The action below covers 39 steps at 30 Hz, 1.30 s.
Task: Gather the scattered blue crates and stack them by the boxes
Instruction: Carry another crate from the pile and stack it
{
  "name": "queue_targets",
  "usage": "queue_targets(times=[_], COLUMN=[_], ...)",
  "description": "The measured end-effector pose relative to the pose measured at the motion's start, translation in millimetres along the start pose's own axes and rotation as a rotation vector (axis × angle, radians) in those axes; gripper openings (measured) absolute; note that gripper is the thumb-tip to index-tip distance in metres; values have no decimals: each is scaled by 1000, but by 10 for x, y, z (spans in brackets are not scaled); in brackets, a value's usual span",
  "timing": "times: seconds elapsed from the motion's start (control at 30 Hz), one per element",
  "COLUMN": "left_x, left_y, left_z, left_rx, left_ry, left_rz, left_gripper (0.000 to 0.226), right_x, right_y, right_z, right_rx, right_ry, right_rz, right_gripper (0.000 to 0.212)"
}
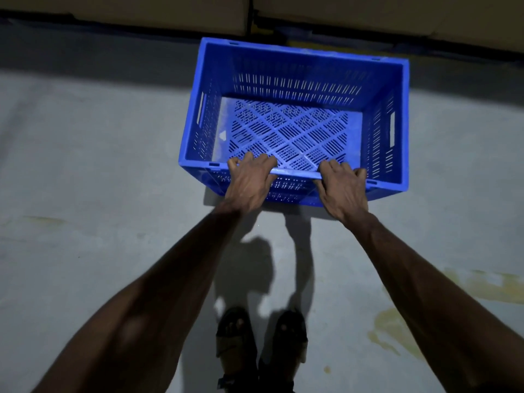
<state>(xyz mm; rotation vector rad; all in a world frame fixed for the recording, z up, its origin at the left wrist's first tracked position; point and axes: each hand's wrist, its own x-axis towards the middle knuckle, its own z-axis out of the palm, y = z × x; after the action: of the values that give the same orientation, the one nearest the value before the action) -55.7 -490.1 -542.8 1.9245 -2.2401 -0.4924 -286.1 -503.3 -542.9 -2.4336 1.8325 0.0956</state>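
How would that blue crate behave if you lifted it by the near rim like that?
Probably light: the blue crate is empty, with slotted walls and floor. Likely stiff, moulded plastic. With the left hand and right hand both on one long edge, it would probably tilt, far side hanging down.

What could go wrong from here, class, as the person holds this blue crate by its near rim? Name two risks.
1. Both the left hand and right hand grip only the near rim of the blue crate, so it may tip away from them.
2. The feet in sandals stand close below, so a slip could drop it on bare toes.
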Motion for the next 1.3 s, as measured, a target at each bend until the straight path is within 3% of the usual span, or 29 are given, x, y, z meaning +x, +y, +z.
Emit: queue_targets(times=[0.17,0.27,0.33,0.43,0.53,0.63,0.97,1.3], left_x=[16,-52,-221,-622,-1036,-1504,-2988,-3726], left_y=[-7,5,54,221,478,766,2095,2217], left_z=[-73,-251,-435,-852,-1396,-2039,-4093,-4902], left_rx=[45,159,228,163,49,-146,-417,-439], left_ry=[-111,-245,-224,-193,-317,-226,-25,95], left_rz=[14,87,115,81,6,-132,-262,-347], left_gripper=[25,51,59,53,43,40,36,38], right_x=[-28,-50,-152,-536,-988,-1331,-2620,-3052], right_y=[-21,-43,-115,-303,-507,-750,-1114,-1295], right_z=[-48,-187,-348,-761,-1408,-2147,-4420,-5365], right_rx=[25,63,110,223,322,412,574,521], right_ry=[-70,-227,-266,-185,-246,-281,-171,-82], right_rz=[5,69,119,173,235,221,163,13], right_gripper=[28,51,66,70,67,61,43,48])
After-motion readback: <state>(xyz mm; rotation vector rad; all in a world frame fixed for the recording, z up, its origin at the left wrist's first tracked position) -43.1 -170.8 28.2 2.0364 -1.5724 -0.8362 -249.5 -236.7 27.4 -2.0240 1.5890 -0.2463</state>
